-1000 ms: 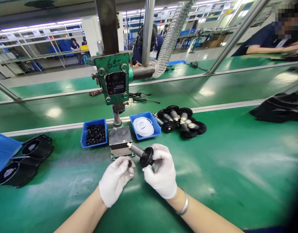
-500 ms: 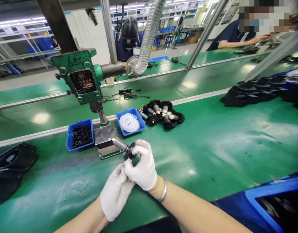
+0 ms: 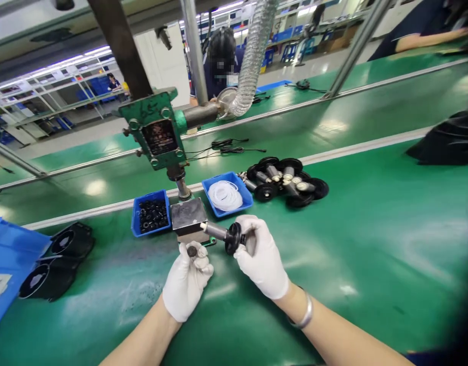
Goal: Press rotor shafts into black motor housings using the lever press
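Note:
Between the thumb and fingers of my white-gloved left hand (image 3: 188, 282) is a small dark round cap (image 3: 191, 251). My gloved right hand (image 3: 261, 256) grips a small motor with a black disc (image 3: 232, 238) by its disc end. The motor's grey cylinder points up and left, with a pale tip close to the metal block (image 3: 188, 213) under the green press (image 3: 157, 134). Both hands are closed and apart from each other, above the green table. Fingers and the disc hide the far end of the motor.
Left of the block stands a blue bin of small black rings (image 3: 154, 214). Right of it is a blue bin with coiled white tubing (image 3: 225, 195). Several motors with black discs (image 3: 290, 185) lie piled beyond. Black housings (image 3: 54, 264) sit at left; a co-worker (image 3: 220, 56) is opposite.
My hands have come apart. The left has drawn away with the small cap showing, and the right has moved right with the motor. The view has turned left.

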The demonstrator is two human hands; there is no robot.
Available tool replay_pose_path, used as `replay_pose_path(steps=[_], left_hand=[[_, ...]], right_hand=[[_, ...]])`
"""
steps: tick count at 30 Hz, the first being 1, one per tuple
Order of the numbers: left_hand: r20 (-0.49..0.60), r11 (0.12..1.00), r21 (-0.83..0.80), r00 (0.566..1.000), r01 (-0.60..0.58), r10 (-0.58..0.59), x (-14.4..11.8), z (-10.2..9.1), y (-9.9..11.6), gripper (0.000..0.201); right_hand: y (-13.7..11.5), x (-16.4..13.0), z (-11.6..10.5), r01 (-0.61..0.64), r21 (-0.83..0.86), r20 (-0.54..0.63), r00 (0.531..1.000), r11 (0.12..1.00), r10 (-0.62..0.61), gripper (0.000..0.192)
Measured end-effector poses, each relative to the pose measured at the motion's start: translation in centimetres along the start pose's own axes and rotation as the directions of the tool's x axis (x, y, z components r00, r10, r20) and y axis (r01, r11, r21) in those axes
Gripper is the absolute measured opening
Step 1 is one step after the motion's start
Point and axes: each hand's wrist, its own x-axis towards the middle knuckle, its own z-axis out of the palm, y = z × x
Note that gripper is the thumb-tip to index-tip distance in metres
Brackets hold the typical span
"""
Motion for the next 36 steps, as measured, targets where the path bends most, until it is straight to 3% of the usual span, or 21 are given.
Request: replay_pose_path(steps=[3,8,11,13,16,18,20,22,28,32,36], left_hand=[[-0.008,1.0,0.001,1.0,-0.019,0.019,0.3,0.0,0.5,0.033],[-0.108,0.999,0.01,0.993,-0.046,0.047,0.6,0.1,0.7,0.036],[-0.097,0.987,0.125,0.988,-0.103,0.116,0.7,0.0,0.9,0.035],[-0.077,0.928,0.317,0.97,-0.195,0.23,0.8,-0.1,1.3,0.037],[-0.007,0.739,0.603,0.925,-0.3,0.381,0.9,-0.2,2.4,0.039],[0.028,0.649,0.69,0.908,-0.32,0.418,0.8,-0.3,3.1,0.036],[0.039,0.619,0.714,0.901,-0.328,0.432,0.8,-0.4,3.5,0.032],[0.048,0.605,0.719,0.893,-0.341,0.447,0.7,-0.5,3.6,0.031],[0.044,0.648,0.669,0.89,-0.364,0.454,0.6,-0.4,2.4,0.033],[0.044,0.743,0.594,0.935,-0.307,0.352,-0.1,0.5,2.2,0.048],[0.146,0.721,0.587,0.924,-0.369,0.354,-0.8,1.0,2.4,0.061]], right_hand=[[-0.1,-0.3,0.2,-0.001,0.009,0.099,0.995,1.0,0.0,0.036],[-0.8,-0.7,0.3,0.013,0.001,0.23,0.973,1.0,-0.012,0.033],[-0.9,-0.7,0.3,0.032,-0.072,0.279,0.96,0.997,-0.011,0.033],[-0.9,-0.6,0.2,0.079,-0.123,0.298,0.954,0.989,-0.039,0.034],[-1.0,-0.4,0.0,0.211,-0.184,0.333,0.932,0.96,-0.141,0.039],[-1.2,-0.4,-0.1,0.293,-0.212,0.354,0.912,0.932,-0.207,0.042],[-1.3,-0.4,-0.1,0.334,-0.218,0.357,0.902,0.917,-0.243,0.043],[-1.3,-0.4,0.0,0.298,-0.201,0.34,0.915,0.933,-0.219,0.041],[0.0,-0.6,0.9,-0.021,-0.042,0.252,0.967,0.999,0.031,0.031],[0.1,-0.6,1.2,-0.06,0.06,0.242,0.969,0.996,0.044,0.029],[-0.5,-0.2,0.9,-0.03,0.104,0.24,0.971,0.994,0.004,0.026]])
